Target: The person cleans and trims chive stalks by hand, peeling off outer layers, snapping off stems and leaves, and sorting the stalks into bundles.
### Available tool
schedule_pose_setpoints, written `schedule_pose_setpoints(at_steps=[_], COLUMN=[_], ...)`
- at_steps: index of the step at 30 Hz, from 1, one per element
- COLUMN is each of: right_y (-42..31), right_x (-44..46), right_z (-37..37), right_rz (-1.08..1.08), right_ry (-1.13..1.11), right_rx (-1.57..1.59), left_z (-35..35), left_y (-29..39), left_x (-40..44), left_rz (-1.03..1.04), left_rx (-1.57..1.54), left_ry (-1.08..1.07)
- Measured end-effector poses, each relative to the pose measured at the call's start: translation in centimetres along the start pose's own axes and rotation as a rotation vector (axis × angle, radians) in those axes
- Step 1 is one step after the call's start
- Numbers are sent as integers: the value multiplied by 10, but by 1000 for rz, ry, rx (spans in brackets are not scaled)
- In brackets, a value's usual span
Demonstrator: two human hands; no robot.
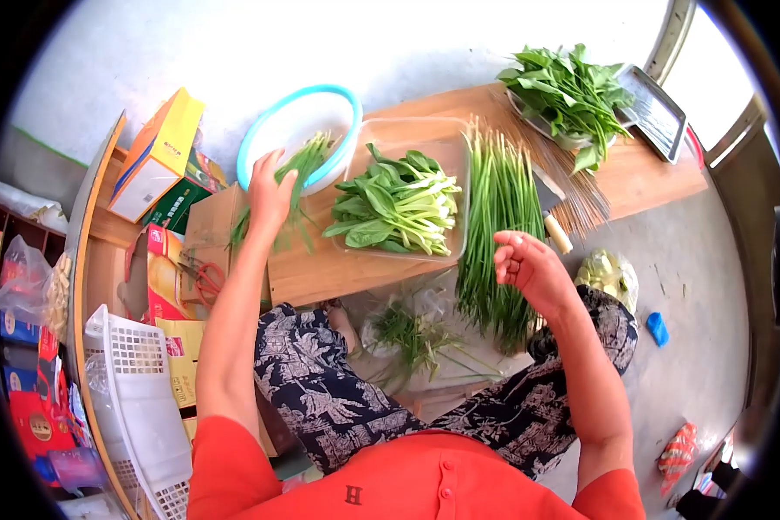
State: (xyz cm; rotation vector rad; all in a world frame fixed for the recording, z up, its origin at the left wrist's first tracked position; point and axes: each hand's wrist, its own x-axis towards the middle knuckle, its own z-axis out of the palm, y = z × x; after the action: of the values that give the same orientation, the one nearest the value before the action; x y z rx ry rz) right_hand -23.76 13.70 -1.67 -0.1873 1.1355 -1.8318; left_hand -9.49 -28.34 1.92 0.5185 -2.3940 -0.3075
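Note:
My left hand [270,198] is closed around a small bunch of garlic chives [309,160], over the near left side of a white basin with a blue rim [250,143]. The tips of the bunch rest inside the basin, and its leaves hang down past my fingers. My right hand [529,270] hovers at the right edge of a long pile of garlic chives [498,217], fingers loosely bent and apart, with nothing visible in them. Between my hands, leafy greens with pale stems [396,204] fill a clear plastic tub [461,156].
A knife with a wooden handle [557,232] lies beside thin sticks [581,195] on the wooden table [312,276]. Behind them are a bowl of leafy greens [568,91] and a metal tray [654,113]. Red-handled scissors [208,279] and boxes [160,156] are at left; trimmings [412,334] lie below.

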Motion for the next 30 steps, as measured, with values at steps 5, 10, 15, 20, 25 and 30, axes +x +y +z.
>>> schedule_pose_setpoints(at_steps=[5,10,15,20,25,30], right_y=[-35,-55,-27,-12,-13,-18], right_x=[24,77,127,158,173,190], right_z=[-55,-123,-156,-157,-132,-130], right_rz=[-64,-154,-134,-130,-80,202], right_ry=[148,463,720,761,819,695], right_rx=[-137,-422,-960,-1261,-1372,-1302], left_z=[-54,-72,-60,-48,-41,-33], left_y=[85,99,106,119,125,128], left_x=[-100,-156,-162,-163,-161,-161], left_rz=[-110,-136,-127,-45,-86,-74], left_rx=[-259,-263,-245,-205,-204,-256], left_ry=[-43,0,56,-74,-137,-172])
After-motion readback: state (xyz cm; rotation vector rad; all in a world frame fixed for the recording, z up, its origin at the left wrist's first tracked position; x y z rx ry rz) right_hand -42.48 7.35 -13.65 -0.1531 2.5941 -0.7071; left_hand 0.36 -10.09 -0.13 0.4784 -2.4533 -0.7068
